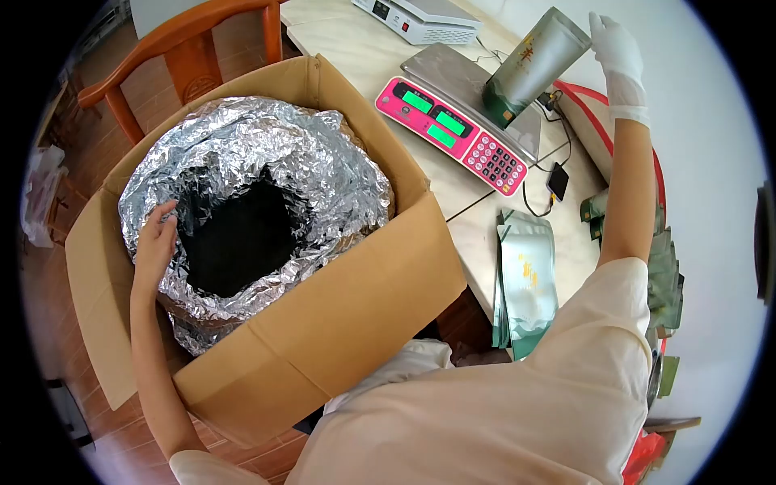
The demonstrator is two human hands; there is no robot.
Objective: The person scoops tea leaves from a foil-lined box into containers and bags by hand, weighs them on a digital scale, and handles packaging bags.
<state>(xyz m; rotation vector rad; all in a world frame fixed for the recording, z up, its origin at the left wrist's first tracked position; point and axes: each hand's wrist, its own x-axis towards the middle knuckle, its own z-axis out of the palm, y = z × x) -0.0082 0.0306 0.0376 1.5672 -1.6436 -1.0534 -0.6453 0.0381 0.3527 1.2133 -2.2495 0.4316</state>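
My bare left hand point(155, 242) is at the left inner edge of the crumpled silver foil lining point(339, 174), fingers apart and slightly bent, nothing visible in them. Inside the foil lies a dark, loose-looking mass point(242, 238). The lining fills a large cardboard box point(339, 339). My right hand point(618, 48), in a white glove, is beside the top edge of a silver and green pouch point(537, 65), its fingers stretched out. That pouch stands tilted on the metal plate of a pink scale point(453, 125) with green lit displays.
Flat silver-green pouches point(528, 279) lie on the pale table point(473, 218) near its front edge. A black device point(558, 183) with cables is right of the scale. Behind are a white machine point(416, 20) and a wooden chair point(192, 65). More green pouches point(664, 279) are at right.
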